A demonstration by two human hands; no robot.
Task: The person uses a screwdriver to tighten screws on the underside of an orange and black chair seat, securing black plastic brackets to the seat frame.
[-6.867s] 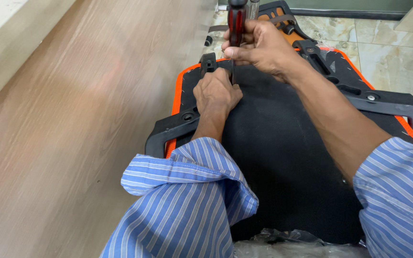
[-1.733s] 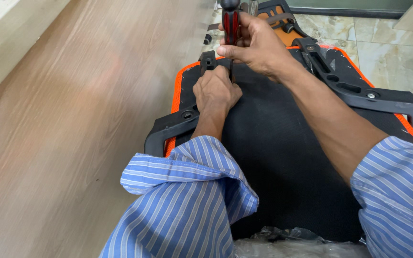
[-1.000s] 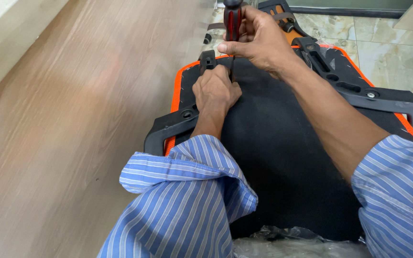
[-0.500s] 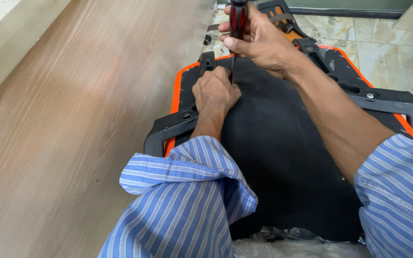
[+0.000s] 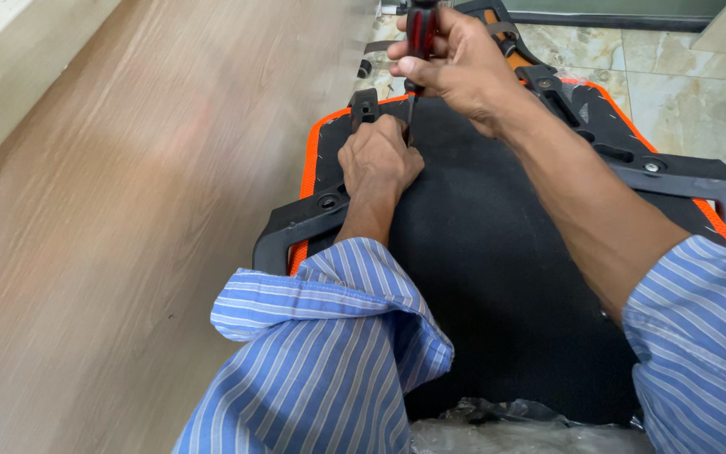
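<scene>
- A wood-grain floor [image 5: 128, 210] fills the left side; pale stone tiles [image 5: 674, 76] lie at the upper right.
- A crumpled clear plastic sheet [image 5: 506, 424] sits at the bottom edge, against the near end of the panel.
- A black fabric panel [image 5: 497, 252] with an orange border [image 5: 306, 176] and a black plastic frame [image 5: 296, 231] lies flat in front of the person.
- The left forearm crosses the frame's left side and hides part of it; the right forearm lies over the panel's right half.
- The left hand [image 5: 377, 157] rests knuckles-up on the panel's far left corner, fingers curled and pressed down beside the tool's shaft; whether it pinches anything I cannot tell.
- The right hand [image 5: 455, 63] is closed around the dark red handle of a screwdriver [image 5: 420, 38], held upright with its thin shaft pointing down at the panel, just beside the left hand's fingers.
- Count: one screwdriver, one panel, two hands, two rolled-up blue striped sleeves [image 5: 329, 336].
</scene>
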